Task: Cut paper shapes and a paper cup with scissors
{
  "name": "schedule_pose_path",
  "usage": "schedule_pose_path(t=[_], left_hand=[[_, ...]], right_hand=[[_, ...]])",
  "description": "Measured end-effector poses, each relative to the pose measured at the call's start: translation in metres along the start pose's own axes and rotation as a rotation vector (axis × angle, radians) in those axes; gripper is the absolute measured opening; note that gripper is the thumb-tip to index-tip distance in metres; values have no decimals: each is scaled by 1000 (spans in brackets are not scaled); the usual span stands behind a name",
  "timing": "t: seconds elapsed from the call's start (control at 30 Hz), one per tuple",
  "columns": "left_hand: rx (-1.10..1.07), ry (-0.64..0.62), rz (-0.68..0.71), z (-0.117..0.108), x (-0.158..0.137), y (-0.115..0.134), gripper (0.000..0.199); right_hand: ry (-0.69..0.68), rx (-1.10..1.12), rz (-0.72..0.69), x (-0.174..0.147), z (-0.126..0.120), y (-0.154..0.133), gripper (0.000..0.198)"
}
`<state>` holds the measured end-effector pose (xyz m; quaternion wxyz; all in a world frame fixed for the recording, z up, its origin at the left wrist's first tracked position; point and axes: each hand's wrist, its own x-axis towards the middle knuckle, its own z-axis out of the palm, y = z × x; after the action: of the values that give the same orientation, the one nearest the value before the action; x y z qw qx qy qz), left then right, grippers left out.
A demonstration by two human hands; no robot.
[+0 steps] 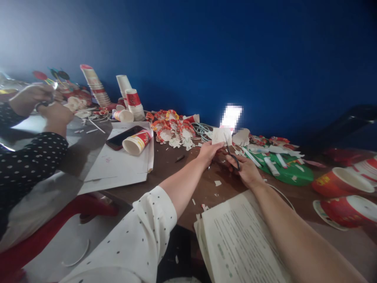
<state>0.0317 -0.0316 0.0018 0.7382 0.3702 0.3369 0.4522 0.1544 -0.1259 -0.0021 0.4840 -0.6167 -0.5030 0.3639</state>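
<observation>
My left hand (209, 152) pinches a white piece of paper or thin card (219, 135) by its lower edge and holds it up above the table. A pair of scissors (234, 159) with dark handles sits in my right hand (246, 169), fingers through the loops. The blades reach up to the right side of the white piece; whether they are parted I cannot tell. Just behind stands a bright, blurred screen (231, 117). Small paper scraps (217, 183) lie on the brown table below my hands.
Printed sheets (238, 236) lie by my right forearm. A green round sheet (294, 173) under scraps and red paper cups (347, 210) are at right. Cut paper-cup pieces (173, 127), a tipped cup (137, 142), a phone (122, 137) and stacked cups (134, 104) stand leftward. A co-worker's hands (57, 114) hold scissors.
</observation>
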Motion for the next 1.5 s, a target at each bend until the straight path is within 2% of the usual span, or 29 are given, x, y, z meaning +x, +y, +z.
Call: schedule_pose_path(t=[0.17,0.37,0.7,0.93,1.23,1.5], left_hand=[[-11,-3,-2,-1,2,-1,20],[-7,-6,-7,0,0,-3,7],[1,8,19,0,1,-4,11],[56,17,45,-1,3,-4,19],[47,-13,52,0,3,-5,17],[58,-20,58,1,0,-3,18]], right_hand=[[3,47,10,1,0,3,45],[12,95,27,1,3,3,42],[22,74,-14,1,4,5,40],[46,92,11,2,6,4,43],[-70,301,33,-2,4,3,44],[-50,227,45,-2,2,2,44]])
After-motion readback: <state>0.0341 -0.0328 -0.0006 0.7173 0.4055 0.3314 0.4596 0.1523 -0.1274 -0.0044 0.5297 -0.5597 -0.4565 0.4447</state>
